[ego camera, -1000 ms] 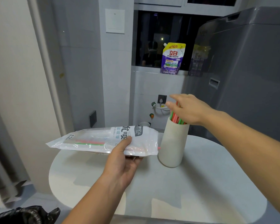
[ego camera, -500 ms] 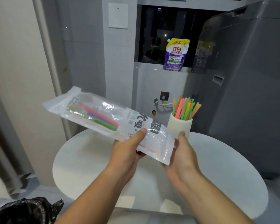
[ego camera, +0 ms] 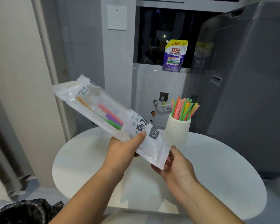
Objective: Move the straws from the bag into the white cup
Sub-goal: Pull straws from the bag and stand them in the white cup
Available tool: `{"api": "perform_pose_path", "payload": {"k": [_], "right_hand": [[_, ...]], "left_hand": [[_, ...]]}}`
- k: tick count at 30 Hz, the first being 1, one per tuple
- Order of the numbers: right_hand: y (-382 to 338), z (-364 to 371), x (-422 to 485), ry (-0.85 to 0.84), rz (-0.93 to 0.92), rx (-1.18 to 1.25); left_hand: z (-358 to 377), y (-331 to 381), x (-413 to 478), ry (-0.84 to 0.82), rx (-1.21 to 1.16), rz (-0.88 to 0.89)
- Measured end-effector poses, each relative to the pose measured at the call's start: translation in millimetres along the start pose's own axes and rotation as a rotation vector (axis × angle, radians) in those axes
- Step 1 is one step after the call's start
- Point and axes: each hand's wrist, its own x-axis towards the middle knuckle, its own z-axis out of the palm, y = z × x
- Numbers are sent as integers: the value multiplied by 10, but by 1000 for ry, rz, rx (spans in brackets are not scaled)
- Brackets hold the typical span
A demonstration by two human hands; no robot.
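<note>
Looming right of the bag (ego camera: 94, 109) and white cup (ego camera: 177, 134): washing machine (ego camera: 249, 78).

We see cool, even indoor light from above, while the dark glass window pane (ego camera: 152, 38) gives none. Soft shadows lie on the round white tabletop (ego camera: 225, 167). Glare glints on the slightly blurred clear plastic straw bag (ego camera: 90, 102); frame edges bow and smear.
</note>
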Motion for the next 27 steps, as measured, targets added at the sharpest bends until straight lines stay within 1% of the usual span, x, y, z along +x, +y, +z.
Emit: {"api": "perform_pose_path", "payload": {"k": [2,5,10,17,20,25,27], "right_hand": [[-21,-47,34,9,-48,-116],[-37,-112,72,-51,-127,-240],[-110,-155,93,-134,-238,-266],[-202,-231,110,-97,-420,-437],[-279,-258,87,-79,-452,-441],[-326,-253,68,-106,-389,-285],[-308,-234,70,-118,-396,-288]], "left_hand": [[-30,1,26,51,6,-59],[-50,-14,29,77,-69,-165],[-50,-22,30,93,-239,-294],[-9,-32,-7,92,-396,-392],[-5,-12,-6,104,-440,-404],[17,12,-23,106,-468,-398],[29,6,-30,103,-466,-394]]}}
